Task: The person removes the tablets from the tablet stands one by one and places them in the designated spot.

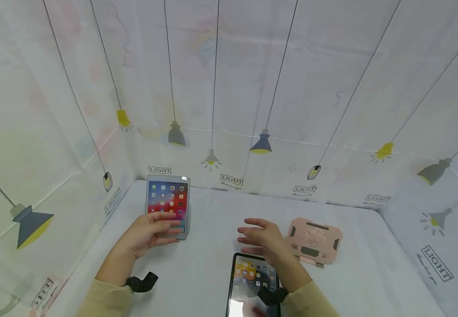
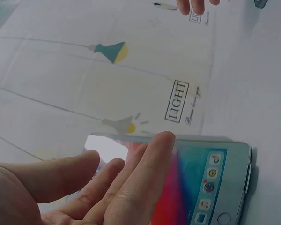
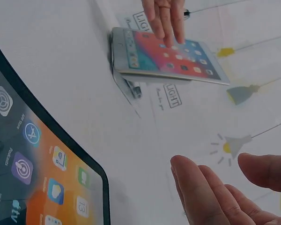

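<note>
A white-framed tablet (image 1: 165,185) with a lit home screen leans back on a stand (image 3: 135,89) at the back left. My left hand (image 1: 149,231) is in front of its lower screen, fingers extended and holding nothing. My right hand (image 1: 266,240), fingers loosely extended, hovers just past the top edge of a black-framed tablet (image 1: 241,286). That second tablet shows its app icons; my right wrist and sleeve hide part of it. In the right wrist view, the right hand's fingers (image 3: 201,192) grip nothing.
A pink tablet case (image 1: 324,242) with dark patches lies right of my right hand. White cloth (image 1: 209,229) covers the table. Behind it and at the sides hang white curtains (image 1: 233,101) printed with lamps. Each wrist wears a black strap (image 1: 142,282).
</note>
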A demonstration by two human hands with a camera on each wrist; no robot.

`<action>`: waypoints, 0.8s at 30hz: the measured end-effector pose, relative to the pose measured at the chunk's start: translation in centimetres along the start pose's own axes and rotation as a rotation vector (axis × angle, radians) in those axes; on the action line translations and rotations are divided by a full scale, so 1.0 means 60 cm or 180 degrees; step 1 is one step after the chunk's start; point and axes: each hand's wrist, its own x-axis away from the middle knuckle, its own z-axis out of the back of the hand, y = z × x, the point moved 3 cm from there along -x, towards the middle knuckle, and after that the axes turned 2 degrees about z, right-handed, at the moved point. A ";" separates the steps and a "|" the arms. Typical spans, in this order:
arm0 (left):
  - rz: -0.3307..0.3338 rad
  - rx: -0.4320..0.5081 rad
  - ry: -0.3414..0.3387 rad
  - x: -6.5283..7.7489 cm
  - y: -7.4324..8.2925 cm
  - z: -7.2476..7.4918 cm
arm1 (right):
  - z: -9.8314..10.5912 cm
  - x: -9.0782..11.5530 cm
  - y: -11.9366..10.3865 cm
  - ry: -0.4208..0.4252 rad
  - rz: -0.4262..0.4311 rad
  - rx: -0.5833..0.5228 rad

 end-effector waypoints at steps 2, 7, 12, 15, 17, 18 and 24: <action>-0.0007 -0.0016 0.0043 0.006 0.005 0.012 | -0.006 -0.005 0.002 -0.0025 -0.0028 0.0002; 0.0021 -0.0084 0.0219 0.017 0.014 0.048 | -0.018 -0.018 0.008 -0.0043 -0.0052 0.0025; 0.0066 -0.0074 0.0421 0.027 0.022 0.083 | -0.033 -0.034 0.003 -0.0109 -0.0006 0.0030; 0.0141 -0.0036 0.0537 0.029 0.023 0.101 | -0.045 -0.045 -0.005 -0.0096 0.0021 0.0034; 0.0180 -0.0031 0.0601 0.029 0.021 0.112 | -0.053 -0.052 -0.012 -0.0069 0.0036 0.0059; 0.0198 -0.0004 0.0632 0.029 0.020 0.117 | -0.058 -0.055 -0.016 -0.0054 0.0049 0.0068; 0.0170 0.0216 0.0729 0.030 0.018 0.147 | -0.083 -0.072 -0.036 -0.0058 0.0122 0.0108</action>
